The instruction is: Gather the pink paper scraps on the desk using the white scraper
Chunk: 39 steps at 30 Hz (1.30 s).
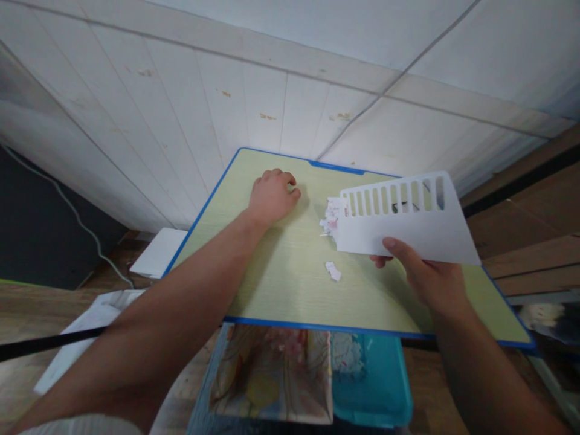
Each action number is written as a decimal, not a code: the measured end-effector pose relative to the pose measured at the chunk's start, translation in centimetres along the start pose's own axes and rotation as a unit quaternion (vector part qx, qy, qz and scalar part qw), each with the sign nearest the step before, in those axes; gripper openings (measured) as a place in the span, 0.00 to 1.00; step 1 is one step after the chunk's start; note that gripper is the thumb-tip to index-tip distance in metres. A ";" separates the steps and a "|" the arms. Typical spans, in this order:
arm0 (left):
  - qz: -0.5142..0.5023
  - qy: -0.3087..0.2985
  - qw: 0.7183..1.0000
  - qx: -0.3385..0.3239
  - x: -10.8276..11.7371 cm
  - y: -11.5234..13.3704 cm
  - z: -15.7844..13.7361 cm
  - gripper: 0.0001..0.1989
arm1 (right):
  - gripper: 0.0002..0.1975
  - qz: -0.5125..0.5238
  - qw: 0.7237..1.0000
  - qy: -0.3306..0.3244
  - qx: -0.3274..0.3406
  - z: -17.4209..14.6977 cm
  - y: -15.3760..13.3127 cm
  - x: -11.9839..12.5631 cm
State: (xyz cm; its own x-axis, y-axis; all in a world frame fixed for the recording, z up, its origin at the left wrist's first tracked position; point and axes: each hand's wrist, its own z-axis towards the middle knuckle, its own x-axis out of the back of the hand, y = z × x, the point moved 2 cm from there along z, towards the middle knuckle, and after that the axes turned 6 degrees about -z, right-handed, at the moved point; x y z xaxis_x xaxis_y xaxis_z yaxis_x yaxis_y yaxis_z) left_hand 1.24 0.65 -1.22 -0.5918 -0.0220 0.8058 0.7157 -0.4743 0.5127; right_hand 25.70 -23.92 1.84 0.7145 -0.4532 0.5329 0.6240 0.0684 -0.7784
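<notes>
My right hand (432, 278) grips the lower edge of a white slotted panel (385, 232), thumb on its near face and a fingertip showing below. The panel is tilted up over the table, with a row of long openings along its top. At its left end lies a small heap of torn paper scraps (333, 214), partly hidden behind the panel. A separate paper scrap (333, 271) lies nearer to me. To the left of the heap, my left hand (274, 196) rests over the tabletop, fingers loosely bent, thumb and forefinger apart, nothing visible in it.
The yellow-green table (281, 284) has a blue rim and stands against a white panelled wall (263, 103). Below its front edge are a patterned fabric-lined box (272, 393) and a turquoise tub (380, 386) containing paper scraps. A grey cable (385, 90) runs down the wall.
</notes>
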 end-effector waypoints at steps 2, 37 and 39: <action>-0.002 0.001 1.000 0.001 0.0 0.1 0.0 0.18 | 0.22 -0.006 1.000 0.004 -0.004 -0.6 -0.1 0.0; -0.005 0.013 1.000 0.011 0.2 -0.4 0.8 0.18 | 0.25 -0.025 0.998 0.058 0.009 -6.0 2.1 -0.2; -0.006 0.011 1.000 0.012 0.2 -0.4 0.8 0.17 | 0.25 -0.016 0.997 0.074 0.003 -6.1 2.0 -0.1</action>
State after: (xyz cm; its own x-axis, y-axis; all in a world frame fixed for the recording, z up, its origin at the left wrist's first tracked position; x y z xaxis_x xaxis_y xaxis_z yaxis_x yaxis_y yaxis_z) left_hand 1.11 1.57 -1.01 -0.6075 -0.0360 0.7935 0.7176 -0.4531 0.5289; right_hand 24.97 -29.17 -1.84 0.6395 -0.5816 0.5028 0.6486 0.0571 -0.7590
